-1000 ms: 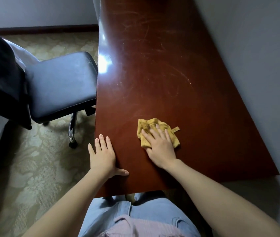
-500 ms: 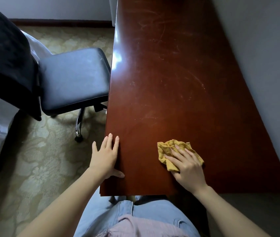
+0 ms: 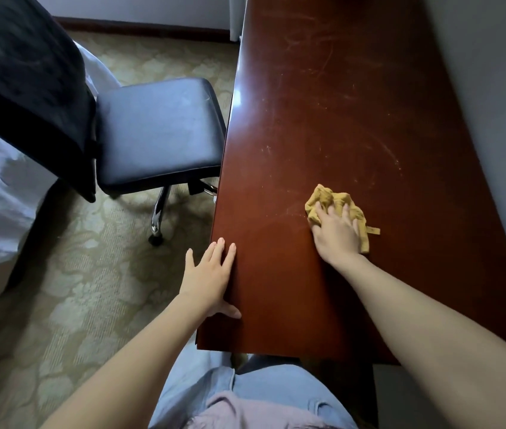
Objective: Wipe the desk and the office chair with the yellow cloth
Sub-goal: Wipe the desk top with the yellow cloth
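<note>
Wiping looks to be in its early part, and only on the desk. The crumpled yellow cloth [image 3: 336,201] lies on the long, glossy red-brown wooden desk [image 3: 322,103], in its near half and right of the middle. The right hand [image 3: 335,235] lies on top of the cloth with fingers spread and fairly straight, pressing it flat to the wood, not clutching it. A small tag of the cloth sticks out to the right of the hand. The left hand [image 3: 208,277] rests flat on the near left edge of the desk, fingers straight and together, thumb out, holding nothing; it seems to steady the body.

Pale streaks and curved smears show across the middle and far parts of the desk top, so I judge that most of that surface has yet to be wiped. The near part round the cloth looks more even, though the dim light makes this hard to tell.

The dark blue padded office chair [image 3: 158,131] stands to the left of the desk, its seat just beside the desk edge. A faint dusty haze shows on the seat, and the cloth is well apart from it, so the chair is probably still to do.
</note>
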Demonstrator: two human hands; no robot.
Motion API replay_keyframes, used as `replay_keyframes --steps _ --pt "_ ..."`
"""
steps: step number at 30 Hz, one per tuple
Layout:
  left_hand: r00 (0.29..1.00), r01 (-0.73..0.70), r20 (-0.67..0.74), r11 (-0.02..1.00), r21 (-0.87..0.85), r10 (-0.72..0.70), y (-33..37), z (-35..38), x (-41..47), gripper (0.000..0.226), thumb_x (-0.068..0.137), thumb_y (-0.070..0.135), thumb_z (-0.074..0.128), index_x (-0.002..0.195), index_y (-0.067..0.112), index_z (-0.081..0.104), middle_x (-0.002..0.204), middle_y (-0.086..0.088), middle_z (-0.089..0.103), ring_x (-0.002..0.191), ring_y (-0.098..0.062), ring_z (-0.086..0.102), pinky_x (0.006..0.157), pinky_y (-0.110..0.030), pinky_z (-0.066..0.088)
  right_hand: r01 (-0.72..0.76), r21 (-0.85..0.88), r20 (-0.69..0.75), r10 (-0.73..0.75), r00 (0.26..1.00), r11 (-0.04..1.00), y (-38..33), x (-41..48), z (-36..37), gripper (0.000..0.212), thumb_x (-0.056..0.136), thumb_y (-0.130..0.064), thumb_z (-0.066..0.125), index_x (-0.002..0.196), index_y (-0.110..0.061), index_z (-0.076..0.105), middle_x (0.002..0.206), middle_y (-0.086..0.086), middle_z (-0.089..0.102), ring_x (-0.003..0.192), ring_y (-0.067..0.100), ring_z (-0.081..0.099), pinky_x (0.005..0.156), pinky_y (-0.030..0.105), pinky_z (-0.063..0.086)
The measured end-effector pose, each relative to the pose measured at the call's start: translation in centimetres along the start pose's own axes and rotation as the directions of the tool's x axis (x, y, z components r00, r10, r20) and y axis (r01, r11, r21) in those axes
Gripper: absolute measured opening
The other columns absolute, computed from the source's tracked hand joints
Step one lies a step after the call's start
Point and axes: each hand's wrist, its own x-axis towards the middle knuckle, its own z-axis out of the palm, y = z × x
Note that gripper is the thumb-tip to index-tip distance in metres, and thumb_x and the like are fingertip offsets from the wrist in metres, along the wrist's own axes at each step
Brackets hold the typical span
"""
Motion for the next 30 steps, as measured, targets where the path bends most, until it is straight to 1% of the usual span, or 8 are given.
replay_keyframes --steps 3,8,14,20,23,26,28,30 --pt "1.000 -0.014 -0.006 1.000 0.005 0.014 -0.6 -0.1 0.0 0.133 0.061 0.072 0.069 0.151 0.019 -0.014 0.160 -0.007 -0.012 0.148 -0.021 -0.005 0.113 -0.060 0.000 0.015 0.045 0.054 -0.018 0.998 0.999 -2.6 0.0 0.4 0.059 0.099 -0.047 0.028 0.151 -0.025 0.011 0.158 0.001 0.014 0.145 0.033 -0.004 0.115 0.051 0.003" --pt "0.999 -0.053 -0.005 0.998 -0.027 0.053 -1.4 0.0 -0.3 0.129 0.064 0.065 0.072 0.151 0.022 -0.012 0.160 -0.002 -0.014 0.148 -0.017 -0.007 0.114 -0.057 0.000 0.222 -0.013 0.127 -0.219 0.967 0.975 -4.8 -1.3 1.2 0.058 0.100 -0.044 0.028 0.152 -0.028 0.006 0.160 0.001 0.004 0.145 0.032 -0.010 0.116 0.051 0.000" --pt "0.991 -0.132 -0.018 0.980 -0.151 0.130 -2.9 -0.1 -0.3 0.122 0.068 0.054 0.076 0.153 0.019 -0.005 0.160 0.001 -0.014 0.147 -0.014 -0.007 0.117 -0.046 0.004 0.451 0.014 0.125 -0.449 0.885 0.892 -5.6 -5.2 2.9 0.056 0.098 -0.040 0.037 0.150 -0.033 0.016 0.159 -0.002 0.007 0.146 0.024 -0.007 0.117 0.047 -0.003" --pt "0.995 -0.103 -0.016 0.991 -0.080 0.102 -4.3 0.9 -0.4 0.135 0.063 0.058 0.077 0.150 0.015 -0.016 0.157 -0.001 -0.024 0.147 -0.019 -0.010 0.118 -0.045 0.005 0.703 0.121 0.111 -0.713 0.692 0.701 -2.8 -10.2 4.2 0.049 0.088 -0.023 0.053 0.136 -0.029 0.049 0.152 -0.005 0.030 0.146 0.016 0.008 0.118 0.040 -0.004" --pt "0.994 -0.111 0.004 0.985 -0.133 0.113 -4.4 1.3 -0.3 0.137 0.063 0.057 0.079 0.149 0.016 -0.019 0.157 0.001 -0.025 0.148 -0.019 -0.007 0.118 -0.044 0.008 0.852 0.111 0.150 -0.856 0.495 0.512 -0.8 -11.0 4.0 0.038 0.089 -0.026 0.053 0.125 -0.025 0.061 0.145 -0.004 0.044 0.144 0.018 0.021 0.118 0.047 0.008" --pt "0.992 -0.122 0.016 0.976 -0.178 0.127 -4.7 1.2 0.0 0.137 0.062 0.056 0.080 0.149 0.017 -0.018 0.157 0.002 -0.024 0.148 -0.019 -0.003 0.118 -0.044 0.010 0.936 0.083 0.233 -0.920 0.315 0.341 -0.1 -9.5 3.2 0.033 0.093 -0.028 0.053 0.125 -0.025 0.061 0.143 -0.003 0.046 0.143 0.020 0.022 0.116 0.046 0.009" --pt "0.990 -0.131 0.019 0.974 -0.184 0.137 -5.0 1.1 0.2 0.136 0.062 0.056 0.080 0.150 0.019 -0.017 0.158 0.003 -0.022 0.148 -0.019 -0.002 0.117 -0.045 0.011 0.947 0.084 0.261 -0.924 0.280 0.311 -0.7 -7.7 2.6 0.033 0.094 -0.025 0.054 0.127 -0.025 0.060 0.145 -0.003 0.044 0.143 0.020 0.021 0.117 0.045 0.009" --pt "0.989 -0.143 0.019 0.970 -0.195 0.149 -5.5 1.0 0.3 0.132 0.064 0.054 0.079 0.151 0.021 -0.014 0.158 0.005 -0.021 0.148 -0.020 -0.002 0.117 -0.045 0.013 0.931 0.078 0.263 -0.908 0.327 0.358 -2.0 -5.9 2.3 0.035 0.095 -0.025 0.054 0.130 -0.026 0.057 0.148 -0.004 0.039 0.144 0.018 0.015 0.117 0.041 0.004"
